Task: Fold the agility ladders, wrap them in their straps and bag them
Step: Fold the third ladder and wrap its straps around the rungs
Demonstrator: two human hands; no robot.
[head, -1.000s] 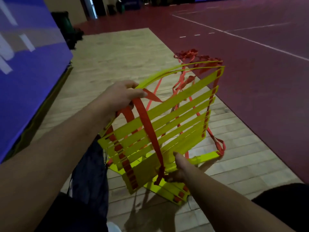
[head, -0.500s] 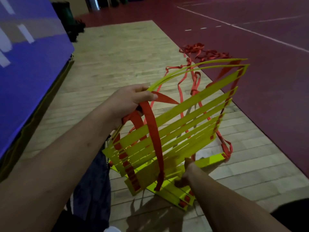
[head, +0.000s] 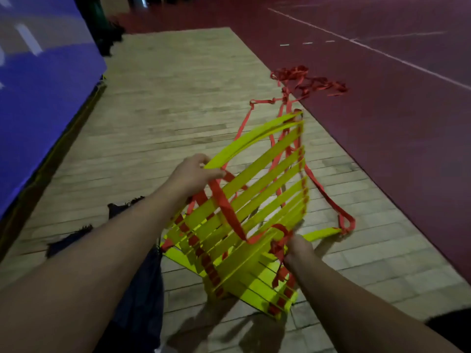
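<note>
Ladder (head: 254,200): half-folded, fanned open, standing just right of bag (head: 142,289). Left hand (head: 190,174): pinching ladder top. Right hand (head: 298,250): clutching strap (head: 226,207) low down. Risk: fan springing apart if grip slackens; strap trailing beyond bag snagging.

R. hand (head: 298,250) fingers hidden in strap (head: 278,244) bunch; dark bag (head: 139,289) partly under L. forearm (head: 102,250), cut by bottom edge; far-wall objs (head: 102,24) too dark to ID.
</note>
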